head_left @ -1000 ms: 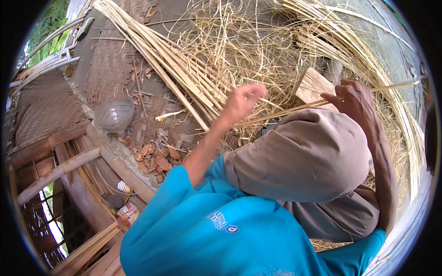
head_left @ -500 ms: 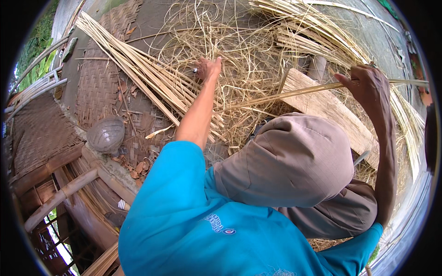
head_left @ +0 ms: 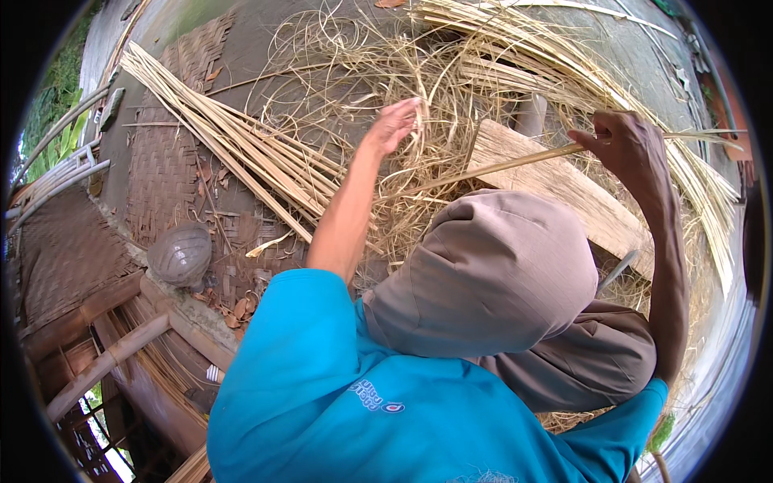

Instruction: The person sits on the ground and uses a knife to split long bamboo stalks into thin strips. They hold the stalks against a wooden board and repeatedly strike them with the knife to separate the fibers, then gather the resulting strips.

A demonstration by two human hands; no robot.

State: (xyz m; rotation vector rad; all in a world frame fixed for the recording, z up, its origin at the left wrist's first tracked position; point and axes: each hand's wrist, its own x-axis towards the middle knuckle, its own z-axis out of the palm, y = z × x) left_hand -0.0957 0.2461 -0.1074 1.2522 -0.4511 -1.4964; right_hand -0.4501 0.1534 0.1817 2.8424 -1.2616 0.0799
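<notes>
My left hand [head_left: 394, 126] reaches over a loose heap of pale bamboo shavings [head_left: 362, 60]. Its fingers are stretched out, and the tips meet curly strands; I see nothing gripped in it. My right hand [head_left: 632, 149], raised at the right, is closed around a long thin bamboo strip [head_left: 515, 163]. One end of the strip slants down left into the shavings beside my knee, and the other pokes out past the hand to the right. Beneath the strip lies a thick wooden board [head_left: 555, 177], partly covered by my leg.
A fanned bundle of split bamboo strips [head_left: 217, 121] lies at the left on woven matting [head_left: 161, 173]. More strips [head_left: 547, 48] stretch across the far right. A round grey bowl-like object [head_left: 179, 254] sits near the left, beside bamboo poles [head_left: 113, 354]. Dry leaves are scattered nearby.
My left hand has moved right across the shavings, shifting some strands, and its fingers have straightened. My right hand stays closed on the strip. The whole view has shifted slightly.
</notes>
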